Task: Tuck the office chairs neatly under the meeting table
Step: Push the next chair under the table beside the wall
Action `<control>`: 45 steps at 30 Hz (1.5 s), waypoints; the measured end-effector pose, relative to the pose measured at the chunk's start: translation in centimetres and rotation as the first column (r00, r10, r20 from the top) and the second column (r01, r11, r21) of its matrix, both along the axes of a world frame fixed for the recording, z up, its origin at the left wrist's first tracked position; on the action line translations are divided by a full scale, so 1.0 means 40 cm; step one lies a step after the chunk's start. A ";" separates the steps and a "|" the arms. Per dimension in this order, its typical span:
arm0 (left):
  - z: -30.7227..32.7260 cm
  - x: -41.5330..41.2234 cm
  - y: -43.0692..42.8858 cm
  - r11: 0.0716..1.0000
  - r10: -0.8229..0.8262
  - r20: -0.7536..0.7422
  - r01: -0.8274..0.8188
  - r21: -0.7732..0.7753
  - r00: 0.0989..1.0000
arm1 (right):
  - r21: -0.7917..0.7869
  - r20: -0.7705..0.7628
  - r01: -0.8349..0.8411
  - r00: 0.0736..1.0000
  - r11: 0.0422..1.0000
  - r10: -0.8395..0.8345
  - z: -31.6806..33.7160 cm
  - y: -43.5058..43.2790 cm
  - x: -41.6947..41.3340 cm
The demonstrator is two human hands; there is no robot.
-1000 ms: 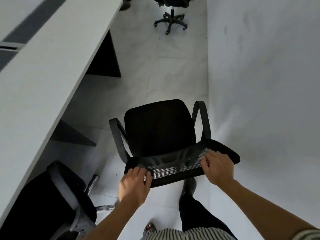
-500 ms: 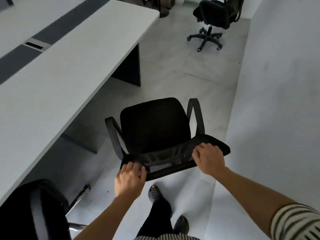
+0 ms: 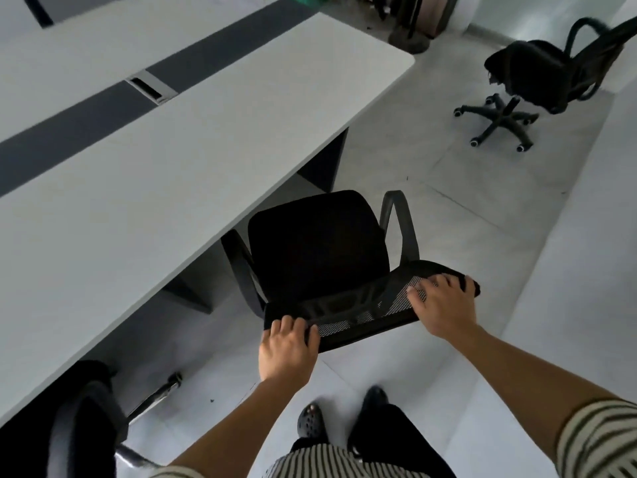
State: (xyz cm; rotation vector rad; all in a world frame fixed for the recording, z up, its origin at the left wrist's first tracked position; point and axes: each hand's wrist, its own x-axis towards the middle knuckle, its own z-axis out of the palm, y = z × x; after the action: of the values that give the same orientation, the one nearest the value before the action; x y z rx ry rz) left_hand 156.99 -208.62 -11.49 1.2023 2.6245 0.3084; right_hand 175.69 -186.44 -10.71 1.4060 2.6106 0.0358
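A black office chair [image 3: 315, 243] with a mesh backrest stands in front of me, its seat close to the long edge of the grey meeting table [image 3: 144, 157]. My left hand [image 3: 287, 350] grips the left end of the backrest's top edge. My right hand [image 3: 441, 305] grips the right end of it. The chair's left armrest is just under the tabletop's edge; the seat is still outside it. The chair's base is hidden below the seat.
A second black chair [image 3: 79, 412] sits partly under the table at the bottom left. A third black chair [image 3: 537, 74] stands out on the tiled floor at the far right. A white wall [image 3: 582, 257] runs along the right. My feet are below the chair.
The chair, held by both hands, has come nearer to the table's edge and turned slightly towards it. My view has lifted, showing more of the tabletop and the far chair.
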 end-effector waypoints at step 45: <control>0.161 -0.488 0.446 0.950 -0.236 0.564 0.309 -0.035 0.791 | -0.643 -0.567 0.264 0.466 0.719 -0.679 0.203 0.164 -0.284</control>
State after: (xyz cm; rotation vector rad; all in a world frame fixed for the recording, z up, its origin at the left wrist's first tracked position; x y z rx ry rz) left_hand 137.47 -190.78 -5.04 1.2069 1.9127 0.3646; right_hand 164.31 -179.87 -2.61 2.2325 2.2401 -1.5397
